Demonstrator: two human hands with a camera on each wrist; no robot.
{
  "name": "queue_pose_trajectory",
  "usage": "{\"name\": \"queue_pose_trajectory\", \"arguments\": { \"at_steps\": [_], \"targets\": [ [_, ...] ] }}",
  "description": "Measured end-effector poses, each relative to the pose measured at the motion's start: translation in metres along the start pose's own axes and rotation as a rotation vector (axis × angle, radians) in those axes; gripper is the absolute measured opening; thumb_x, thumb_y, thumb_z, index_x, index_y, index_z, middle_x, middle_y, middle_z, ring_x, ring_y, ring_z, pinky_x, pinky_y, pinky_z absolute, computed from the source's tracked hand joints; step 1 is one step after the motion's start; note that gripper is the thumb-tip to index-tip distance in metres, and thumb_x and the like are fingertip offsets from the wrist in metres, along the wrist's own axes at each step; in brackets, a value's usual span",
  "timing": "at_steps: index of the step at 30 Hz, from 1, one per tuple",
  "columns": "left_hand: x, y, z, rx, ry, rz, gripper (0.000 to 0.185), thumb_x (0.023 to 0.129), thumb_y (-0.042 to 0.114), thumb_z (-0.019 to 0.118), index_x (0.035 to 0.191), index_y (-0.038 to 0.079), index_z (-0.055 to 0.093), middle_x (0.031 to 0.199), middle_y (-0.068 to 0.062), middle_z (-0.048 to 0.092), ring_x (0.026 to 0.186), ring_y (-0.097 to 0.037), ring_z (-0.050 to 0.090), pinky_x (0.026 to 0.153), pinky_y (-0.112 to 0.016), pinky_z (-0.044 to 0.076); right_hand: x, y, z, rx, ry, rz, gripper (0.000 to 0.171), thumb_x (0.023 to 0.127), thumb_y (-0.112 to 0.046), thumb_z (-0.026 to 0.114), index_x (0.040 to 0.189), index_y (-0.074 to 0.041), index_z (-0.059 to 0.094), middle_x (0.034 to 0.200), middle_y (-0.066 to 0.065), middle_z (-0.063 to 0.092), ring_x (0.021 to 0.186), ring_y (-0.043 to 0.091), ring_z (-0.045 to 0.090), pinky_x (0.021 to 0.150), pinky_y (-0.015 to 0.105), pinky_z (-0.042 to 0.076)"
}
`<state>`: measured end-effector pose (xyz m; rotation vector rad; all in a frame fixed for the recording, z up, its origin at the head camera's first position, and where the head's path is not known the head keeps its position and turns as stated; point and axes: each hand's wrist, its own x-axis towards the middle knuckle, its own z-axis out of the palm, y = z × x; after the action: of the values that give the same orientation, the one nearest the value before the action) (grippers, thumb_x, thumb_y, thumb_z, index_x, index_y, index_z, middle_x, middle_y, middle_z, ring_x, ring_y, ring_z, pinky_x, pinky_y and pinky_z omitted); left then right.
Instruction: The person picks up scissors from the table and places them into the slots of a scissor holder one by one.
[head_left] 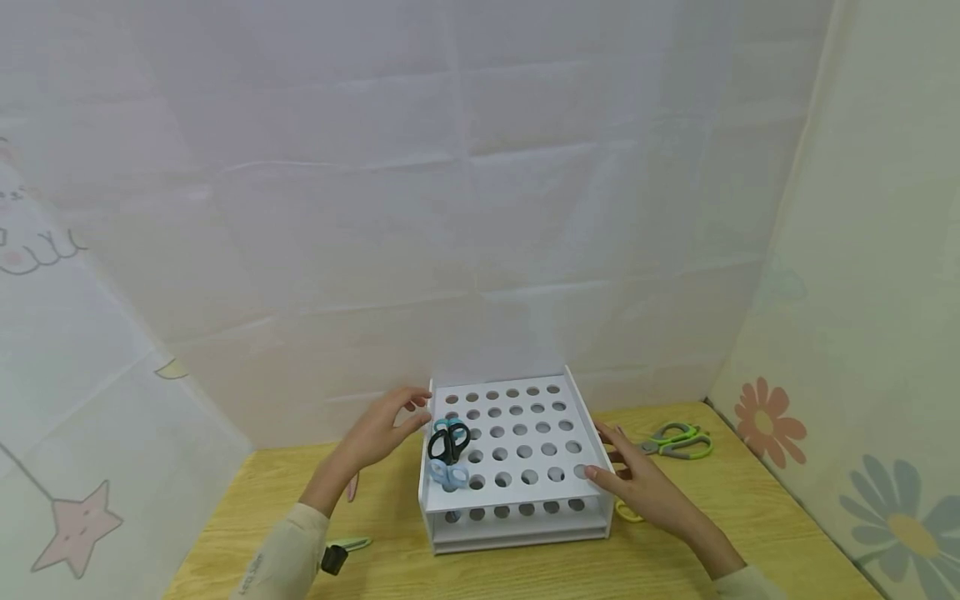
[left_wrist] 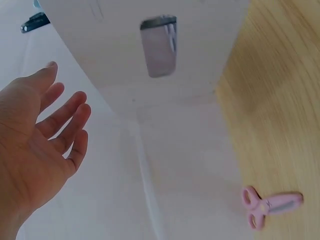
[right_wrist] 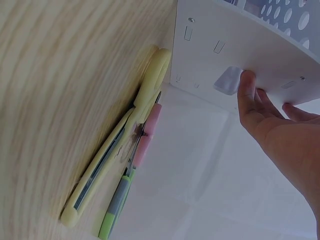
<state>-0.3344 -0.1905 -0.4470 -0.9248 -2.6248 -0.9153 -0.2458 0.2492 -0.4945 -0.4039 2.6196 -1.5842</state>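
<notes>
Head view: your left hand (head_left: 378, 433) hovers released beside the white perforated plastic rack (head_left: 517, 454); right hand (head_left: 637, 483) touches its right side, fingers straight; next, grip both sides squarely.

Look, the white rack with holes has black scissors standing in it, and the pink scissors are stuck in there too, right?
Not quite. The pink scissors lie flat on the wooden table, as the left wrist view shows. The black scissors do stand in the white rack.
</notes>
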Motion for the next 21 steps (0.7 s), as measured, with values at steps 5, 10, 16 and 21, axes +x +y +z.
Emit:
{"name": "queue_pose_trajectory", "arguments": {
  "at_steps": [5,10,16,21],
  "targets": [
    [-0.010,-0.023,-0.002,0.036,0.006,-0.028,0.042,0.103,0.030,0.064,0.139,0.010,0.059,0.123,-0.005,0.065,0.110,-0.025,0.060,0.092,-0.050,0.049,0.001,0.001,0.000,-0.017,0.007,0.002,0.077,0.100,-0.042,0.066,0.163,-0.023,0.025,0.160,0.013,0.032,0.128,0.035,0.051,0.096,0.046,0.050],
    [-0.018,-0.049,-0.002,0.079,0.006,-0.090,0.041,0.103,0.028,0.064,0.137,0.005,0.059,0.120,-0.012,0.066,0.107,-0.029,0.061,0.090,-0.051,0.050,0.000,0.004,0.000,-0.006,0.007,0.008,0.077,0.100,-0.041,0.066,0.162,-0.023,0.025,0.160,0.013,0.031,0.128,0.037,0.051,0.095,0.045,0.051],
    [-0.026,-0.070,-0.005,0.243,0.054,-0.278,0.045,0.104,0.029,0.062,0.138,0.001,0.056,0.116,-0.016,0.067,0.098,-0.032,0.065,0.076,-0.049,0.055,0.000,0.004,-0.002,-0.001,0.010,0.007,0.077,0.100,-0.041,0.067,0.162,-0.024,0.026,0.160,0.013,0.033,0.127,0.036,0.052,0.093,0.041,0.052],
    [-0.033,-0.084,-0.012,0.285,0.107,-0.502,0.042,0.103,0.022,0.061,0.134,-0.005,0.054,0.114,-0.021,0.066,0.094,-0.038,0.066,0.072,-0.055,0.054,0.001,0.003,0.000,-0.013,0.015,-0.009,0.077,0.099,-0.042,0.067,0.162,-0.024,0.026,0.159,0.012,0.033,0.126,0.035,0.053,0.095,0.040,0.051]
  ]
}}
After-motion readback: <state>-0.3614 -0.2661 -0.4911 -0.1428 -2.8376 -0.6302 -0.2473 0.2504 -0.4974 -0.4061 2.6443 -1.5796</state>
